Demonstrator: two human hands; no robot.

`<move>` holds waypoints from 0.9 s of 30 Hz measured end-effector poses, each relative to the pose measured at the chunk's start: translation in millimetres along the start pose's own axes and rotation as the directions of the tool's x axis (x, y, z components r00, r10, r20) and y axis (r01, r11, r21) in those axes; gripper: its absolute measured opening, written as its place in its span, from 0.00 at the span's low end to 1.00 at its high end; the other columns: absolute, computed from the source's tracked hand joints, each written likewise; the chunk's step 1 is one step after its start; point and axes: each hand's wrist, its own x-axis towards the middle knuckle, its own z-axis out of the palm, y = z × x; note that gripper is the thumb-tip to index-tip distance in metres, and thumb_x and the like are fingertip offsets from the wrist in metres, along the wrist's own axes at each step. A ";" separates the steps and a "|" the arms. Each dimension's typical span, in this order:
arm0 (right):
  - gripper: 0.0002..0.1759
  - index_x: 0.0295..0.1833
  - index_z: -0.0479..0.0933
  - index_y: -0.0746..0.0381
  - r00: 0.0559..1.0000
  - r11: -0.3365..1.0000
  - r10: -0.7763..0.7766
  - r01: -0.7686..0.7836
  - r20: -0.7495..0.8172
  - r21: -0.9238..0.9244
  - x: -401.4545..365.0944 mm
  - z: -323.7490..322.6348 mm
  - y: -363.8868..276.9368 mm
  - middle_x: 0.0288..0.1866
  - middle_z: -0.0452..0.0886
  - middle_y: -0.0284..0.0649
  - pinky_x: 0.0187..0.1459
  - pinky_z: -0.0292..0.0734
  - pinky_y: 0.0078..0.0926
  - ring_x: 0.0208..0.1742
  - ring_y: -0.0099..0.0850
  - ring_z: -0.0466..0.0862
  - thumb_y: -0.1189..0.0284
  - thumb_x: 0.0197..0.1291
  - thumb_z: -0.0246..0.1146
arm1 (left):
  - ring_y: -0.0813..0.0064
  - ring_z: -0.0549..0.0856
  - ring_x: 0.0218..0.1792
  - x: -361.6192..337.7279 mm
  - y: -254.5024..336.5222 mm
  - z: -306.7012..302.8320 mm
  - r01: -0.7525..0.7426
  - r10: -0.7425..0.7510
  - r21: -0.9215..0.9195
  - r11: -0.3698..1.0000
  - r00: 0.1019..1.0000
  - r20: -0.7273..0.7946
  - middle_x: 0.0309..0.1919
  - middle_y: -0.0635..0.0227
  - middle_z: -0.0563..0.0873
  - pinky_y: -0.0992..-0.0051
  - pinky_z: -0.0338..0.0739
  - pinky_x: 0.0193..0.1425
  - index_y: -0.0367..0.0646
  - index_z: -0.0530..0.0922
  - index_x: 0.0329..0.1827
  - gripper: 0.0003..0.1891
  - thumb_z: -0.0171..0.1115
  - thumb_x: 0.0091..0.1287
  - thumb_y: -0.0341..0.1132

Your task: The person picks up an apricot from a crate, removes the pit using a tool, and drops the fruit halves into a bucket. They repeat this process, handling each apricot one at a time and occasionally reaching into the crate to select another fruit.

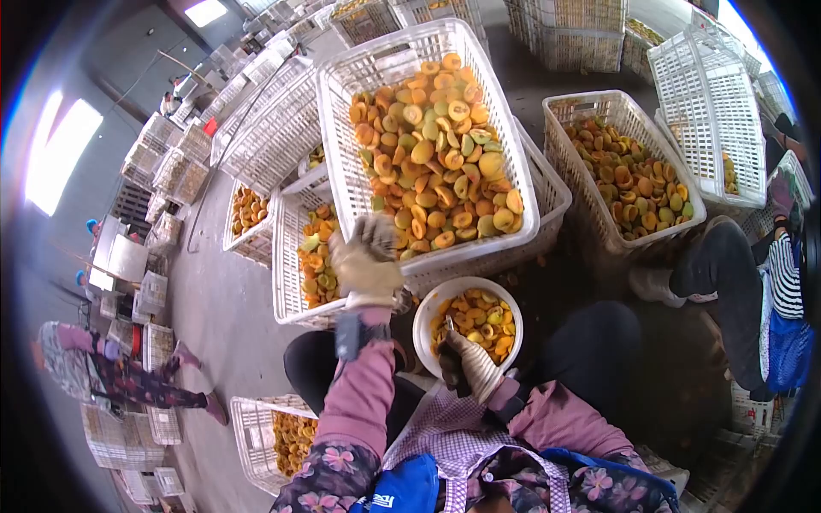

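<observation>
My left hand [368, 261], in a pale work glove, is smeared by motion at the near left corner of a large white plastic crate [530, 214]. Halved orange and greenish fruit [428, 162], apricot-like, fill that crate; whether the hand holds a piece cannot be made out. In a striped, dark-palmed glove, my right hand [472, 366] is closed at the near rim of a white bucket [422, 329]. From its fingers a small metal-tipped tool [450, 323] points over the fruit halves [483, 321] in the bucket. The rest of the tool is hidden.
Another crate of fruit [552, 111] stands at the right, with a seated person's leg [718, 265] near it. More crates [286, 295] stand at the left and behind. At far left a person [128, 372] is on the floor area [201, 308].
</observation>
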 end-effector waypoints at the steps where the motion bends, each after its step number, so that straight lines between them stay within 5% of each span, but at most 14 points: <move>1: 0.19 0.32 0.71 0.56 1.000 1.000 -0.008 0.008 0.000 0.002 7.6 -2.5 2.9 0.15 0.66 0.30 0.15 0.60 0.21 0.11 0.25 0.64 0.51 0.63 0.53 | 0.61 0.79 0.52 26.7 -40.8 25.0 -0.224 0.274 -0.297 0.928 0.951 0.142 0.53 0.47 0.77 0.70 0.76 0.53 0.38 0.67 0.61 0.26 0.56 0.62 0.41; 3: 0.20 0.34 0.72 0.56 1.000 0.996 -0.028 0.028 0.001 0.091 25.5 -9.5 9.9 0.17 0.69 0.30 0.15 0.62 0.21 0.14 0.24 0.68 0.50 0.62 0.54 | 0.60 0.79 0.53 83.7 -45.8 62.9 -0.495 0.165 0.334 0.802 0.721 0.673 0.50 0.49 0.79 0.69 0.74 0.56 0.34 0.71 0.53 0.23 0.58 0.54 0.37; 5: 0.19 0.35 0.74 0.56 0.992 0.996 -0.074 0.079 -0.098 0.047 31.1 -7.6 10.2 0.19 0.72 0.30 0.17 0.64 0.21 0.16 0.24 0.70 0.51 0.62 0.55 | 0.54 0.78 0.55 91.3 -72.0 104.5 -0.159 -0.284 0.555 0.816 0.726 0.626 0.50 0.46 0.79 0.67 0.74 0.55 0.37 0.74 0.50 0.24 0.63 0.51 0.41; 9: 0.18 0.37 0.74 0.56 0.990 0.995 -0.096 0.096 -0.104 -0.002 38.8 -8.0 10.0 0.20 0.72 0.31 0.17 0.65 0.22 0.16 0.24 0.70 0.52 0.62 0.55 | 0.51 0.82 0.44 95.4 -90.9 113.2 -0.272 -0.288 0.554 0.787 0.631 0.720 0.43 0.47 0.81 0.63 0.76 0.46 0.37 0.72 0.51 0.25 0.64 0.52 0.42; 11: 0.18 0.38 0.73 0.57 0.992 0.995 -0.103 0.101 -0.078 -0.023 38.3 -7.4 10.1 0.20 0.72 0.31 0.17 0.66 0.23 0.16 0.24 0.70 0.52 0.62 0.55 | 0.54 0.83 0.39 87.8 -69.8 98.1 -0.237 -0.208 0.509 0.827 0.713 0.670 0.40 0.50 0.82 0.65 0.77 0.42 0.37 0.74 0.48 0.23 0.65 0.52 0.41; 12: 0.17 0.39 0.72 0.58 0.976 0.978 -0.203 0.200 -0.071 -0.058 36.4 -6.8 7.8 0.21 0.72 0.31 0.17 0.65 0.22 0.16 0.24 0.70 0.54 0.63 0.55 | 0.66 0.82 0.34 72.5 -41.4 81.8 0.167 -0.175 0.070 0.983 0.777 0.605 0.36 0.58 0.82 0.71 0.77 0.38 0.38 0.73 0.47 0.16 0.62 0.56 0.33; 13: 0.16 0.41 0.72 0.58 0.951 0.951 -0.302 0.296 -0.063 -0.091 33.8 -6.5 4.2 0.21 0.73 0.31 0.16 0.65 0.22 0.16 0.24 0.70 0.55 0.63 0.55 | 0.74 0.79 0.33 62.0 -61.4 90.3 0.396 0.061 -0.524 0.754 0.752 0.657 0.37 0.62 0.81 0.76 0.76 0.36 0.39 0.70 0.48 0.12 0.52 0.61 0.27; 14: 0.15 0.43 0.71 0.59 0.937 0.932 -0.343 0.333 -0.060 -0.141 23.6 -4.7 -5.3 0.22 0.73 0.32 0.16 0.65 0.20 0.16 0.23 0.70 0.58 0.64 0.54 | 0.81 0.77 0.32 50.1 -82.2 100.4 0.531 0.278 -0.831 0.165 0.784 0.556 0.38 0.67 0.79 0.81 0.74 0.35 0.41 0.67 0.50 0.12 0.43 0.65 0.20; 15: 0.14 0.45 0.71 0.60 0.872 0.865 -0.485 0.467 -0.065 -0.181 26.1 -7.3 -4.7 0.24 0.73 0.34 0.17 0.66 0.19 0.17 0.21 0.70 0.59 0.65 0.54 | 0.79 0.77 0.33 12.9 31.5 47.4 0.428 -0.028 -0.616 0.661 0.835 0.550 0.38 0.68 0.78 0.80 0.75 0.39 0.41 0.65 0.53 0.14 0.42 0.66 0.21; 16: 0.14 0.47 0.71 0.62 0.822 0.817 -0.565 0.545 -0.072 -0.185 26.6 -5.5 -6.2 0.29 0.75 0.33 0.26 0.69 0.18 0.25 0.21 0.73 0.62 0.65 0.55 | 0.77 0.78 0.36 -11.7 32.3 44.9 0.262 0.149 -0.698 0.667 0.871 0.469 0.39 0.66 0.78 0.78 0.76 0.43 0.41 0.65 0.55 0.15 0.43 0.66 0.21; 18: 0.16 0.53 0.70 0.66 0.676 0.646 -0.737 0.705 0.000 -0.293 31.2 -9.5 -5.1 0.44 0.77 0.36 0.46 0.71 0.20 0.44 0.23 0.75 0.68 0.65 0.57 | 0.72 0.79 0.39 -51.2 46.3 36.1 0.599 0.059 -0.760 0.250 0.775 0.630 0.41 0.61 0.78 0.76 0.77 0.44 0.39 0.69 0.53 0.13 0.51 0.65 0.25; 22: 0.18 0.54 0.69 0.68 0.745 0.580 -0.667 0.528 0.010 -0.620 30.8 -16.7 1.7 0.42 0.80 0.43 0.44 0.73 0.24 0.42 0.31 0.78 0.67 0.65 0.56 | 0.65 0.80 0.44 -109.6 25.6 48.5 0.520 -0.120 -0.853 0.031 0.850 0.514 0.47 0.61 0.78 0.66 0.77 0.50 0.41 0.70 0.55 0.19 0.49 0.71 0.46; 25: 0.20 0.55 0.68 0.70 0.754 0.459 -0.657 0.404 0.003 -0.791 18.2 -11.5 0.7 0.39 0.80 0.52 0.42 0.74 0.30 0.41 0.44 0.80 0.66 0.63 0.56 | 0.66 0.81 0.42 -113.3 17.7 40.5 0.645 -0.267 -0.762 -0.051 0.726 0.633 0.45 0.60 0.79 0.68 0.79 0.46 0.41 0.71 0.53 0.18 0.48 0.71 0.46; 27: 0.23 0.57 0.67 0.70 0.708 0.331 -0.705 0.383 0.044 -0.862 13.1 -8.9 -0.7 0.39 0.79 0.58 0.41 0.75 0.36 0.42 0.53 0.79 0.66 0.62 0.56 | 0.67 0.82 0.39 -116.2 19.6 39.5 0.634 -0.285 -0.773 -0.004 0.741 0.608 0.41 0.59 0.80 0.70 0.79 0.42 0.41 0.72 0.49 0.14 0.48 0.72 0.42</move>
